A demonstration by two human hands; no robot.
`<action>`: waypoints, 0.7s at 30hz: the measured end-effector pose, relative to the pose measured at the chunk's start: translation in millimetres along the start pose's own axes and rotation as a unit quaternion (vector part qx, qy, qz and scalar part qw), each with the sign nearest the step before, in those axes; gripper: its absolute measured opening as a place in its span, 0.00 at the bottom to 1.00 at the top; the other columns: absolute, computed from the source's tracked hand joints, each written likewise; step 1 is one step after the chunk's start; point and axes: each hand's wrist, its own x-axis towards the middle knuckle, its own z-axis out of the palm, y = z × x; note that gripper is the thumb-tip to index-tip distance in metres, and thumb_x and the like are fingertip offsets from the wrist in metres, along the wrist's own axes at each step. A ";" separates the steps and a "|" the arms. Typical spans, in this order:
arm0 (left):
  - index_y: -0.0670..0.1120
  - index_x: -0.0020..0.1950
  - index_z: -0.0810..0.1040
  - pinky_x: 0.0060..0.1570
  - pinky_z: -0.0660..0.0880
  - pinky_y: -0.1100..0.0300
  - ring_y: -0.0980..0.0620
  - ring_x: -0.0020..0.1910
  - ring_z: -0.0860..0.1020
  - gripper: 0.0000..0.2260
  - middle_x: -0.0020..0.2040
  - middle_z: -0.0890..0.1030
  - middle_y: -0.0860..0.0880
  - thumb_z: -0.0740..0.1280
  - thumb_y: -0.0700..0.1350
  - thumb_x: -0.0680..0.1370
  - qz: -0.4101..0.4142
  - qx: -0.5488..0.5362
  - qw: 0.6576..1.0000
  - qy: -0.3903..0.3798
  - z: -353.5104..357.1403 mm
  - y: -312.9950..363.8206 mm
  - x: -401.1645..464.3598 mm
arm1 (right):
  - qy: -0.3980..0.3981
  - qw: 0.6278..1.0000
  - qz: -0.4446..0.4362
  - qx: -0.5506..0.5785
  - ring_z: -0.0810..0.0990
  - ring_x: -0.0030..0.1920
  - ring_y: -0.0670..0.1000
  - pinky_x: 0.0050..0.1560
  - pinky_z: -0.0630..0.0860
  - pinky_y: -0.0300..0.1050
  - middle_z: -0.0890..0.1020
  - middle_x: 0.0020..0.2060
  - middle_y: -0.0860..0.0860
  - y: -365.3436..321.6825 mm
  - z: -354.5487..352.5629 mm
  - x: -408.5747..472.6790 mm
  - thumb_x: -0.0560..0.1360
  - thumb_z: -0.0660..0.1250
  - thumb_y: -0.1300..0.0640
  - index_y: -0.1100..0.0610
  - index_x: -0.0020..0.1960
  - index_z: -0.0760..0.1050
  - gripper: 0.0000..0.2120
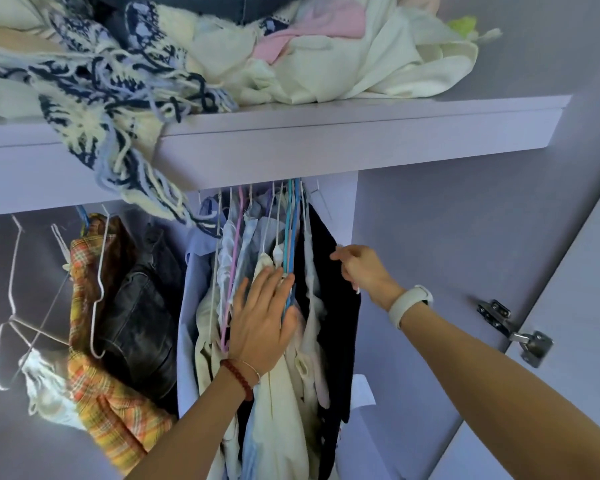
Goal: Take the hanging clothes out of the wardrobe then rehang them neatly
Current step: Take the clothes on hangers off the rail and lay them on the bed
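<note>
With the left hand (262,320) laid flat on the packed hangers (290,244) and the right hand (361,268) pinching the dark garment (329,306) beside them, neighbouring hangers could be dragged off if it is pulled.

Nothing to read here: no label, brand, number or sign shows on any garment, hanger or shelf.

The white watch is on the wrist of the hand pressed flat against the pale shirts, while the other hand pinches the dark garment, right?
Not quite. The head view shows the white watch on the right hand, the one pinching the dark garment. The left hand, flat against the pale shirts, wears a red bead bracelet.
</note>
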 end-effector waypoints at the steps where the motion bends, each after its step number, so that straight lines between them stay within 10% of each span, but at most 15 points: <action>1: 0.47 0.66 0.67 0.64 0.62 0.44 0.49 0.67 0.66 0.19 0.64 0.75 0.45 0.55 0.48 0.76 -0.006 0.005 1.000 -0.006 0.3 1.8 0.2 | 0.030 0.999 -0.018 -0.020 0.72 0.32 0.47 0.35 0.70 0.40 0.74 0.32 0.46 -0.9 0.5 3.6 0.78 0.57 0.61 0.58 0.42 0.76 0.10; 4: 0.48 0.66 0.69 0.64 0.62 0.43 0.49 0.67 0.66 0.19 0.65 0.74 0.45 0.55 0.49 0.76 -0.017 0.006 1.000 -0.023 1.1 6.1 2.0 | 0.150 0.985 -0.065 -0.055 0.76 0.45 0.56 0.53 0.74 0.49 0.77 0.42 0.54 1.3 -2.4 9.2 0.80 0.52 0.60 0.65 0.48 0.77 0.15; 21: 0.43 0.64 0.74 0.70 0.46 0.39 0.44 0.70 0.60 0.20 0.66 0.72 0.39 0.54 0.47 0.76 -0.039 0.001 0.999 -0.033 5.9 41.8 -0.5 | 0.203 0.933 -0.138 -0.262 0.65 0.23 0.45 0.27 0.60 0.39 0.65 0.20 0.43 88.9 -64.8 -117.3 0.75 0.48 0.47 0.60 0.42 0.78 0.23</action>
